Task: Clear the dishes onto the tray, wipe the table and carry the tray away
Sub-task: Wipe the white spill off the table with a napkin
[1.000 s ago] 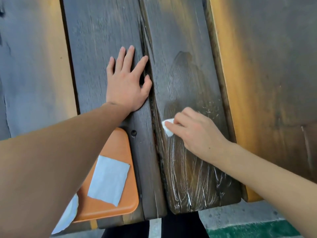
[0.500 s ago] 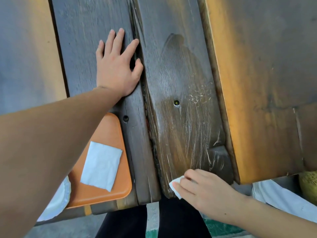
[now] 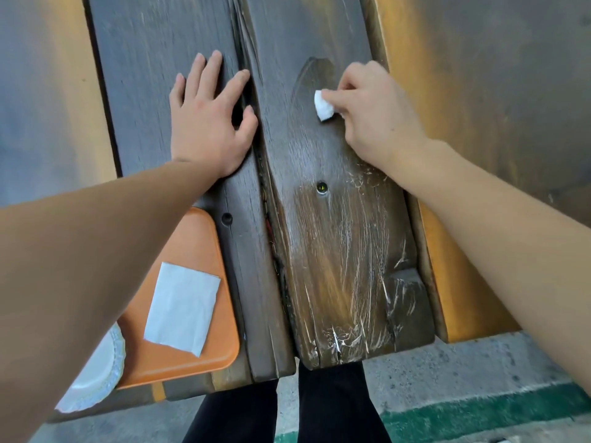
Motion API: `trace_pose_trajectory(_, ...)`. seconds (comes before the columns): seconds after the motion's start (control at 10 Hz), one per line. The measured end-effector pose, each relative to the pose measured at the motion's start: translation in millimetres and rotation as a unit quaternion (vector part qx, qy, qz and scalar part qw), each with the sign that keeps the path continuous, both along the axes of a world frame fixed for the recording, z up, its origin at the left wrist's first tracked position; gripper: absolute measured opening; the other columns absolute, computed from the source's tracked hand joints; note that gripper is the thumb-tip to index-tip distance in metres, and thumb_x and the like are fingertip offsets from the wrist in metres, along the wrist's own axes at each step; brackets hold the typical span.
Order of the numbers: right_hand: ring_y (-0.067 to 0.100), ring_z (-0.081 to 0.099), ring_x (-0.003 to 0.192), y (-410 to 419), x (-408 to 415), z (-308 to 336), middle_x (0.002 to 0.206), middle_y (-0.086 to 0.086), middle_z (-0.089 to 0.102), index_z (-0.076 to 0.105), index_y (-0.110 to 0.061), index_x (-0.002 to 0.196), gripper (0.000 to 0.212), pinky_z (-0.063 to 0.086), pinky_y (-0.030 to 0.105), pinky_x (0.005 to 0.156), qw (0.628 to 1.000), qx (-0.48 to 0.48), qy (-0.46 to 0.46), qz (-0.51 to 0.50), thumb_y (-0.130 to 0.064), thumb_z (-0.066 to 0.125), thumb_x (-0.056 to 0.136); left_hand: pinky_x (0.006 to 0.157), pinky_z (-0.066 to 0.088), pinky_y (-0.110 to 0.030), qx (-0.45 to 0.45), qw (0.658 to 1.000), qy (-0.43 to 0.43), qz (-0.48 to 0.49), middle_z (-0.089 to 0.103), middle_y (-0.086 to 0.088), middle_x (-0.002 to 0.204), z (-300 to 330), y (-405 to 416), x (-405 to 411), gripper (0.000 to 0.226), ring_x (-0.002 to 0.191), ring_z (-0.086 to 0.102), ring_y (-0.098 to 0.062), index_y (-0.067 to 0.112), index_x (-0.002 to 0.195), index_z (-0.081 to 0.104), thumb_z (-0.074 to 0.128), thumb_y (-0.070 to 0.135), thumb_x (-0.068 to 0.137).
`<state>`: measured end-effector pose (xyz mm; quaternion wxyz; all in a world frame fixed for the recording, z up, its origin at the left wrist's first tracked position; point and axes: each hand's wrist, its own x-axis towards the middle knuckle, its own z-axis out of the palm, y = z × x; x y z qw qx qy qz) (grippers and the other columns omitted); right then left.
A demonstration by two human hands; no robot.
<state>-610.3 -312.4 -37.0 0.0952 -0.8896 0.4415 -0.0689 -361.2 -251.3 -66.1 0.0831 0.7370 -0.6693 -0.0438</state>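
change: right hand [image 3: 377, 113] w/ tissue wad [image 3: 323, 107] has gone from the near edge of the table up to the far end of the wet patch; left hand same spot, view shifted a bit.
tissue wad: small, white, crumpled, pinched betw right thumb + fingertips, pressed on the dark centre plank of the table [image 3: 153, 43].
right hand: fingers curled round the wad, only a bit of it sticks out on the left side.
left hand [image 3: 209, 121]: flat, palm down, fingers straight + spread, holds nothing; lies on the plank left of the centre gap, thumb at the gap.
wet patch [image 3: 345, 260]: streaky smear marks on centre plank from the wad down to the near edge.
tray [image 3: 179, 247]: orange, near-left corner of table, partly under left forearm.
napkin [image 3: 182, 308]: white, folded flat, lies on tray.
plate [image 3: 96, 375]: white, crimped rim, at tray's left end, mostly hidden by forearm.
below table: dark trouser legs [image 3: 332, 407], concrete floor w/ green stripe [image 3: 479, 414].
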Motion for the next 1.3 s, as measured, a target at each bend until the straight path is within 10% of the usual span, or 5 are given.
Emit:
trace_pose_trajectory(0.4, 0.022, 0.057, 0.080, 236, -66, 10, 0.089, 0.003, 0.065, 0.063, -0.003, 0.124, 0.053, 0.054, 0.032, 0.070, 0.978, 0.115, -0.019, 0.174, 0.002, 0.018, 0.096, 0.126, 0.013, -0.053, -0.002, 1.000, 0.004, 0.000, 0.029, -0.011, 0.166, -1, 0, 0, 0.056, 0.156, 0.019, -0.032, 0.029, 0.151, 0.046, 0.039, 0.045, 0.098)
trace_pose_trajectory(0.6, 0.007, 0.042, 0.077, 239, -72, 28, 0.096, -0.006, 0.044, 0.055, -0.023, 0.138, 0.048, 0.043, 0.019, 0.060, 0.958, 0.271, -0.091, -0.013, -0.034, 0.026, 0.101, 0.126, 0.013, -0.052, -0.004, 1.000, 0.003, 0.003, 0.028, -0.011, 0.166, -1, 0, 0, 0.056, 0.156, 0.019, -0.031, 0.029, 0.151, 0.046, 0.038, 0.045, 0.097)
trace_pose_trajectory(1.0, 0.012, 0.065, 0.095, 102, -51, 27, 0.101, 0.000, 0.058, 0.069, -0.011, 0.095, 0.013, 0.057, 0.026, 0.084, 0.916, 0.143, -0.308, -0.212, -0.013, 0.076, 0.084, 0.126, 0.012, -0.052, -0.011, 1.000, 0.011, 0.004, 0.029, -0.012, 0.166, -2, 0, 0, 0.055, 0.156, 0.019, -0.032, 0.028, 0.150, 0.047, 0.041, 0.043, 0.097)
trace_pose_trajectory(1.1, 0.019, 0.054, 0.098, 85, -61, 12, 0.105, -0.001, 0.057, 0.070, -0.017, 0.091, 0.020, 0.047, 0.041, 0.082, 0.976, 0.077, -0.136, -0.153, -0.034, 0.075, 0.083, 0.126, 0.012, -0.052, -0.011, 1.000, 0.012, 0.002, 0.028, -0.011, 0.166, -2, 0, 0, 0.055, 0.156, 0.019, -0.032, 0.029, 0.150, 0.047, 0.041, 0.044, 0.098)
trace_pose_trajectory(1.3, 0.031, 0.056, 0.090, 70, -63, 14, 0.096, 0.005, 0.064, 0.070, -0.011, 0.093, 0.010, 0.041, 0.038, 0.073, 0.998, 0.039, -0.056, 0.006, -0.006, 0.062, 0.088, 0.126, 0.011, -0.052, -0.013, 1.000, 0.014, 0.000, 0.029, -0.012, 0.166, -3, 0, 0, 0.055, 0.156, 0.019, -0.032, 0.029, 0.150, 0.047, 0.040, 0.044, 0.098)
